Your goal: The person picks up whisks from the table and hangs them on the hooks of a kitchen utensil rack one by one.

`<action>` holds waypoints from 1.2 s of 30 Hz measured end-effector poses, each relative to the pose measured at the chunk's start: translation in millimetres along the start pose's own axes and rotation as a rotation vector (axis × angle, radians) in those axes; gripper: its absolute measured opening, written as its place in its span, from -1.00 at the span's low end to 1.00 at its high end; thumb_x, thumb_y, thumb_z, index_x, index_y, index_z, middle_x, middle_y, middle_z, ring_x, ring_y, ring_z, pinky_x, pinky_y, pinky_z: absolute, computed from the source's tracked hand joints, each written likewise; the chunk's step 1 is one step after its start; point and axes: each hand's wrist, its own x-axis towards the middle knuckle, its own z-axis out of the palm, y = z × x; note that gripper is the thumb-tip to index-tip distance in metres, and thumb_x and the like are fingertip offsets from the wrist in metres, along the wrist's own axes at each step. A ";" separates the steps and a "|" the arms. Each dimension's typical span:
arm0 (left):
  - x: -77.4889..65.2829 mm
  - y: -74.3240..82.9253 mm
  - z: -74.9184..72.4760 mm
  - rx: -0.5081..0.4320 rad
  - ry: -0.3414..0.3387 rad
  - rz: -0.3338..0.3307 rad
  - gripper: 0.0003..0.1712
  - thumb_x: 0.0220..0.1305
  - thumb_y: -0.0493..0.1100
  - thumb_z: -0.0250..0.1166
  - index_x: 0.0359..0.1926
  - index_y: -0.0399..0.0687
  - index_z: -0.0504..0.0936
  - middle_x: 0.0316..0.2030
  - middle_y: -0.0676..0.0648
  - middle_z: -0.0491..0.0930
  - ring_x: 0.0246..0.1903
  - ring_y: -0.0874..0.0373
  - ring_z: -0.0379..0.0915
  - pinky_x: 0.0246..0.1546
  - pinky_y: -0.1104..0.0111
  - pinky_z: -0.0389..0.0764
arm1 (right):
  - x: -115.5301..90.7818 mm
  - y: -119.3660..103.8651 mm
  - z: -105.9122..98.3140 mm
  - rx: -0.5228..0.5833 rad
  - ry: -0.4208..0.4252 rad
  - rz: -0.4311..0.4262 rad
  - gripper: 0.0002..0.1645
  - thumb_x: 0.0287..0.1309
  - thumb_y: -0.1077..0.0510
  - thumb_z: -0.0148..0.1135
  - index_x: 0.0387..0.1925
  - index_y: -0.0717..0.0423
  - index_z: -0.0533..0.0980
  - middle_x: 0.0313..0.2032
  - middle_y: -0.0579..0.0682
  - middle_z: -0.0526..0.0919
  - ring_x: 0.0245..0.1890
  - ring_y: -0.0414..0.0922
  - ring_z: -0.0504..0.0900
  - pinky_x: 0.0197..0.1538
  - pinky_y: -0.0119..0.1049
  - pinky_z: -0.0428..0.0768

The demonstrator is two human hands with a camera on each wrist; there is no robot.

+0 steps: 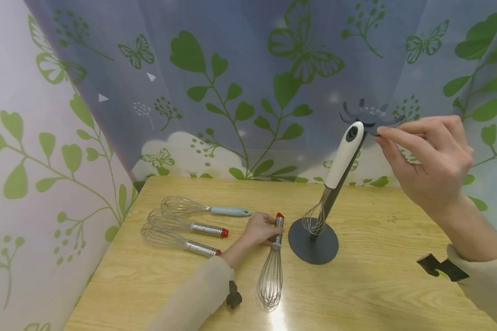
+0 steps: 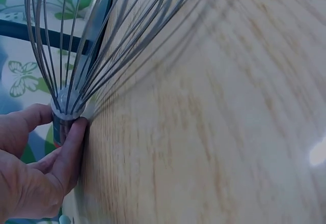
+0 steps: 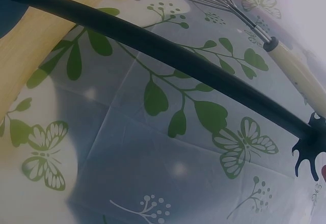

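My left hand (image 1: pixel 260 228) holds a wire whisk (image 1: pixel 270 278) by its silver, red-capped handle, the wires pointing toward me close over the table. In the left wrist view the whisk's wires (image 2: pixel 66 66) fan out above the thumb and fingers at the handle. My right hand (image 1: pixel 432 158) is raised, thumb and fingertips pinching a hook at the top of a dark utensil stand (image 1: pixel 296 241). From that stand hangs a white-handled whisk (image 1: pixel 343 161), its wires down near the round base. In the right wrist view the stand's pole (image 3: pixel 168 56) crosses the picture; the right hand is out of that view.
Left of my left hand lie two silver whisks (image 1: pixel 209 229) with red caps and a whisk with a light blue handle (image 1: pixel 229 211), side by side on the wooden table (image 1: pixel 368 285). A leaf-and-butterfly patterned curtain (image 1: pixel 240 69) hangs behind the table.
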 end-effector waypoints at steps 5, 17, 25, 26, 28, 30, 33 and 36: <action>2.5 -1.0 2.7 0.007 0.023 0.002 -0.54 0.26 -0.25 0.51 0.11 -0.40 0.64 -0.24 -0.30 0.73 -0.48 0.02 0.77 -0.50 0.36 0.79 | 0.4 -0.2 0.1 0.003 0.004 0.001 -0.94 0.14 0.33 0.51 -0.42 0.28 0.78 -0.52 0.39 0.57 -0.36 0.37 0.36 -0.01 -0.18 0.48; 5.4 -5.5 -0.8 -0.090 0.048 -0.007 -0.54 0.25 -0.23 0.45 0.12 -0.36 0.64 -0.15 -0.28 0.74 -0.46 0.09 0.72 -0.49 0.36 0.79 | 0.7 -1.0 1.2 0.003 0.003 0.009 -0.90 0.16 0.30 0.52 -0.42 0.30 0.78 -0.51 0.40 0.58 -0.35 0.37 0.36 0.03 -0.24 0.47; 2.5 -3.7 -7.0 -0.185 0.018 0.000 -0.52 0.26 -0.23 0.43 0.15 -0.38 0.64 -0.10 -0.33 0.76 -0.41 0.07 0.74 -0.43 0.32 0.82 | 1.4 -2.5 1.7 0.005 0.004 0.011 -0.91 0.14 0.33 0.51 -0.44 0.31 0.77 -0.51 0.39 0.58 -0.36 0.37 0.35 0.03 -0.26 0.46; 2.2 -3.3 -7.8 -0.189 0.018 0.003 -0.52 0.25 -0.23 0.43 0.15 -0.37 0.64 -0.11 -0.32 0.76 -0.41 0.07 0.74 -0.43 0.32 0.81 | 1.5 -2.8 1.8 0.005 0.005 0.011 -0.91 0.14 0.33 0.51 -0.44 0.31 0.77 -0.51 0.39 0.58 -0.36 0.37 0.35 0.02 -0.25 0.46; 1.7 -2.5 -9.3 -0.197 0.020 0.009 -0.52 0.24 -0.21 0.43 0.15 -0.33 0.65 -0.14 -0.30 0.77 -0.44 0.10 0.72 -0.46 0.34 0.80 | 1.6 -3.1 2.1 0.006 0.007 0.011 -0.90 0.15 0.31 0.52 -0.43 0.32 0.77 -0.51 0.39 0.58 -0.36 0.37 0.35 0.02 -0.26 0.46; 2.3 -2.7 -10.5 -0.205 0.021 0.013 -0.53 0.24 -0.20 0.43 0.15 -0.30 0.66 -0.15 -0.28 0.77 -0.46 0.13 0.70 -0.47 0.35 0.79 | 1.6 -3.1 2.2 0.008 0.010 0.011 -0.90 0.14 0.32 0.52 -0.44 0.32 0.77 -0.51 0.39 0.58 -0.36 0.37 0.36 0.02 -0.27 0.46; 2.5 -2.6 -11.5 -0.218 0.021 0.019 -0.54 0.24 -0.20 0.43 0.14 -0.28 0.67 -0.17 -0.25 0.77 -0.47 0.15 0.69 -0.47 0.36 0.78 | 1.4 -2.9 2.1 0.008 0.010 0.011 -0.91 0.14 0.32 0.52 -0.44 0.31 0.77 -0.51 0.39 0.59 -0.36 0.37 0.36 0.02 -0.28 0.46; 1.8 -1.5 -11.8 -0.222 0.021 0.019 -0.53 0.24 -0.19 0.42 0.15 -0.26 0.67 -0.17 -0.23 0.78 -0.45 0.15 0.70 -0.45 0.34 0.79 | 1.3 -3.0 1.9 0.008 0.009 0.011 -0.91 0.14 0.32 0.51 -0.43 0.31 0.77 -0.51 0.40 0.59 -0.36 0.37 0.36 0.04 -0.27 0.46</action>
